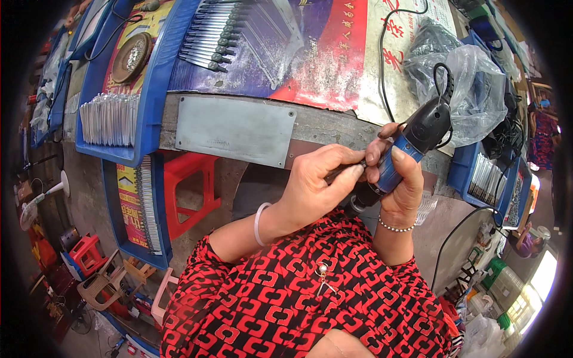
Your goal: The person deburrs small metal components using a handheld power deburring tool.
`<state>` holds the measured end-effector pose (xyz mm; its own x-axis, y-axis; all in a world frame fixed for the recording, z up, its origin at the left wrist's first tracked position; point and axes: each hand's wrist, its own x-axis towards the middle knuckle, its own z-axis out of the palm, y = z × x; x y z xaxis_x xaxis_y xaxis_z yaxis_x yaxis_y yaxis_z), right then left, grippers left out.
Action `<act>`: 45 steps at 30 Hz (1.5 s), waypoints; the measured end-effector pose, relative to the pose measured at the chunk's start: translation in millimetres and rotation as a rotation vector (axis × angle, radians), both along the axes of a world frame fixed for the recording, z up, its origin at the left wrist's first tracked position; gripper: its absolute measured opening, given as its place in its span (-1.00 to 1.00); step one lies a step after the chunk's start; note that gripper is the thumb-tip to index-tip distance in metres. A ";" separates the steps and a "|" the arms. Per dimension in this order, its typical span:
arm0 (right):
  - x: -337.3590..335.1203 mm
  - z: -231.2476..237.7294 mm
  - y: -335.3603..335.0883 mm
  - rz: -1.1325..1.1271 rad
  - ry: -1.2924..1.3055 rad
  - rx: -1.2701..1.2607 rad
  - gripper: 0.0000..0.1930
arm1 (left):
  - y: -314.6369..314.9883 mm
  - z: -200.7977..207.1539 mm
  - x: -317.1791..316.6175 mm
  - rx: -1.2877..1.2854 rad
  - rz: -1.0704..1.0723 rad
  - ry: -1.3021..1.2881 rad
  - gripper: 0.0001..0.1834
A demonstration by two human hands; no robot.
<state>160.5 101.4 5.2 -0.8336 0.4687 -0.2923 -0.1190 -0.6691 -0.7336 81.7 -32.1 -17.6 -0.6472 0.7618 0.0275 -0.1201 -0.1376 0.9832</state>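
In my right hand (pixel 401 179) is a corded power tool (pixel 425 126), blue and black, with the look of an electric screwdriver. Its black cord end points up and away, and its nose (pixel 357 206) points down toward my body. My left hand (pixel 316 185) pinches a short, dark, thin rod (pixel 341 172) beside the tool's body. Fingers cover most of that rod, so its kind is hidden. Both hands are close together over the near edge of the workbench. A bare metal plate (pixel 236 130) lies on that edge, left of my hands.
Thin metal rods with dark ends (pixel 212 36) lie in a row on the bench. At left, a blue tray (pixel 154 113) holds slim metal pieces and a brown bowl (pixel 131 56). Clear plastic bags (pixel 477 89) and another blue tray (pixel 461 170) are at right. A red stool (pixel 190 191) stands below.
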 end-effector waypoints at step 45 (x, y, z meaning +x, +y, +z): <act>-2.1 -1.6 -7.6 0.022 -0.033 0.030 -0.63 | -2.8 -15.9 15.1 -0.035 0.200 0.414 -0.68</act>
<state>158.5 93.8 3.6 -0.8341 0.4592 -0.3056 -0.0799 -0.6487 -0.7568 96.8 -34.8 -33.5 -0.7211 0.6284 0.2918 0.3097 -0.0844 0.9471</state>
